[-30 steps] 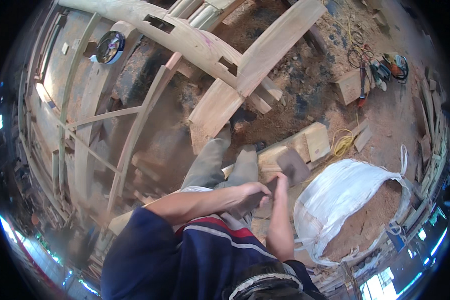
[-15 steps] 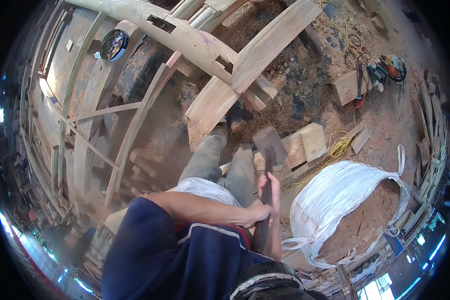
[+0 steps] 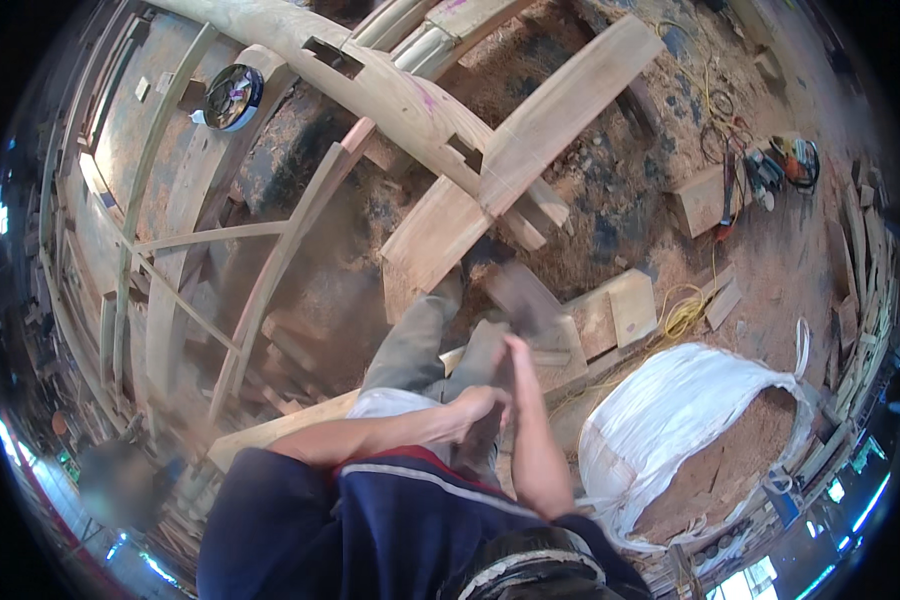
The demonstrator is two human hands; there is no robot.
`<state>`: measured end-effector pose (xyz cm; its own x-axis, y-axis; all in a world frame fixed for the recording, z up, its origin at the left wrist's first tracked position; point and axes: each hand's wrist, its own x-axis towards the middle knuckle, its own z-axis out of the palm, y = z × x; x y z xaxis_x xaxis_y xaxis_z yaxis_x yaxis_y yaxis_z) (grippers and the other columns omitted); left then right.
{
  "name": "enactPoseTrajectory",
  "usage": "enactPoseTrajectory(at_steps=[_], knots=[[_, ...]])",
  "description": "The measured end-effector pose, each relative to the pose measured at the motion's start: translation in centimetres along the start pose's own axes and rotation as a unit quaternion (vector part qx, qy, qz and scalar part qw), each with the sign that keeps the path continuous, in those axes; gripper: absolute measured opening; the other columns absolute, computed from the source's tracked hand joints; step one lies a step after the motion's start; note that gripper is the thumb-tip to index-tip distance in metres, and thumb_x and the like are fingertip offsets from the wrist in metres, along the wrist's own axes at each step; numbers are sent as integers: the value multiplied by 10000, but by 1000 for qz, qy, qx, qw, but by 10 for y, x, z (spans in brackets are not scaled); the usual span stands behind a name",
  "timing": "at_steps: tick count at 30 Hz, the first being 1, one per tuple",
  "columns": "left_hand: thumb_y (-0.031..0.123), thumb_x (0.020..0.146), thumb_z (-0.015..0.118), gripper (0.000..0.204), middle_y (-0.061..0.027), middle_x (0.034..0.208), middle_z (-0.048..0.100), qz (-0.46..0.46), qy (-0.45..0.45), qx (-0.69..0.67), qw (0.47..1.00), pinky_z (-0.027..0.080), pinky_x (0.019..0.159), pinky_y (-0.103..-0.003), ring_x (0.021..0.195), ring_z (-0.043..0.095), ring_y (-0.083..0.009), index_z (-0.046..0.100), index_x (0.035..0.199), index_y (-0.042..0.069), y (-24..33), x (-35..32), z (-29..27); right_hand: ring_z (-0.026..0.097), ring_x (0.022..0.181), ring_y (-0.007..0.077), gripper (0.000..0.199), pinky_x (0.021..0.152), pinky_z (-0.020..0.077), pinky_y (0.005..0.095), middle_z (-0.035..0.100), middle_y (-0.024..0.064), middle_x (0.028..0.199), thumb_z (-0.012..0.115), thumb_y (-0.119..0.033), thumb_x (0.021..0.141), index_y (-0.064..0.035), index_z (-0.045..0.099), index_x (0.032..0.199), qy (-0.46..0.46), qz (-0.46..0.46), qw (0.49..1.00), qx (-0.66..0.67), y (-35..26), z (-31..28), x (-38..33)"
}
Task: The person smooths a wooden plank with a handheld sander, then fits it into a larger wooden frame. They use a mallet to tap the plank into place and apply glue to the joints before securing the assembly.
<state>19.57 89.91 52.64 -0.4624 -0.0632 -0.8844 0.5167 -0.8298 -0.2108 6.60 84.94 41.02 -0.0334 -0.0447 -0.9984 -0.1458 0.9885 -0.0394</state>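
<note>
A dark wooden mallet slants in front of my legs; its broad head (image 3: 526,300) is smeared by motion, just right of the lower end of a pale squared timber (image 3: 438,232). My left hand (image 3: 482,406) is closed round the handle, close to my shirt. Farther up the handle, my right hand (image 3: 513,368) grips it too, partly blurred. The squared timber crosses the end of a long rounded beam (image 3: 390,95) that has rectangular mortises cut in it.
Curved wooden ribs (image 3: 290,240) stand at the left. A white sack of sawdust (image 3: 660,420) sits at the right, near a coiled yellow cord (image 3: 683,315). Power tools (image 3: 795,165) lie at far right beside a wood block (image 3: 698,200). Shavings cover the floor.
Both hands have moved left with the mallet. Its head has swung left, nearer the squared timber, and is more blurred. The whole view has shifted slightly.
</note>
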Motion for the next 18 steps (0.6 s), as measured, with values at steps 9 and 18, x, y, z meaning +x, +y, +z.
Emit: enactPoseTrajectory(at_steps=[9,18], knots=[[76,899,624,81,-114,714,650,-17,78,-29,996,575,590,-407,607,663,-253,629,871,1,-47,-6,76,566,554,97,330,491,445,242,596,-25,699,619,-386,1021,-75,586,915,-280,66,937,197,35,-40,19],[128,935,637,148,-81,702,649,-159,-135,116,971,549,546,-356,563,630,-199,637,830,24,-66,15,93,589,603,128,249,531,497,242,588,10,704,658,-299,966,-113,550,842,73,-45,933,349,67,-152,-54]])
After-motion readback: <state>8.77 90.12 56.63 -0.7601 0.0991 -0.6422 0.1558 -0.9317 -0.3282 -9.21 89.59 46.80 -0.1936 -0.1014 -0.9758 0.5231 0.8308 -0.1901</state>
